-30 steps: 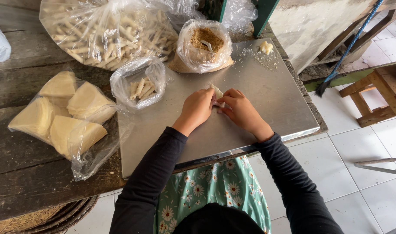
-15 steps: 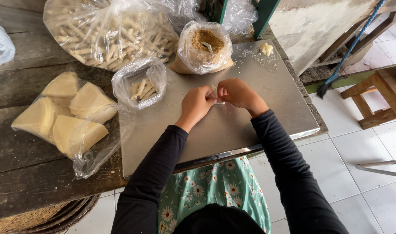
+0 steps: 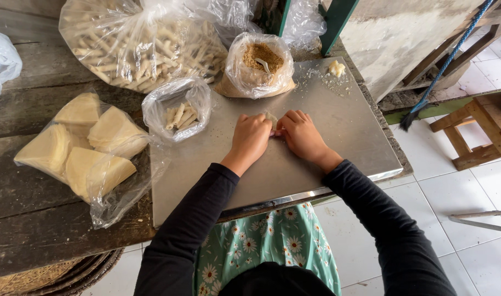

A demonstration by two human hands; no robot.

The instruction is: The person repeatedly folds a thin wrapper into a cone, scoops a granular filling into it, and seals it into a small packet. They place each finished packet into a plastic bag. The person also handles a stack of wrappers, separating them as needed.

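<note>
My left hand [image 3: 251,140] and my right hand [image 3: 301,136] meet over the middle of a steel sheet [image 3: 343,131] laid on the wooden table. Both sets of fingers are curled around a small pale pastry wrapper [image 3: 271,117] pressed against the metal; most of it is hidden under the fingers. Just beyond the hands stands an open plastic bag of brown crumbly filling [image 3: 261,63] with a spoon in it. To the left, a small open bag [image 3: 176,109] holds a few rolled pastry sticks.
A large bag of rolled sticks [image 3: 135,44] lies at the back. A bag of folded pale wrapper sheets [image 3: 80,151] rests on the wooden table [image 3: 36,219]. A dough scrap [image 3: 336,68] sits on the sheet's far corner. A wooden stool [image 3: 475,131] stands right on the tiled floor.
Both hands have slid a little farther from me across the metal sheet, still working the same small wrapper; the right hand's fingers have shifted over it.
</note>
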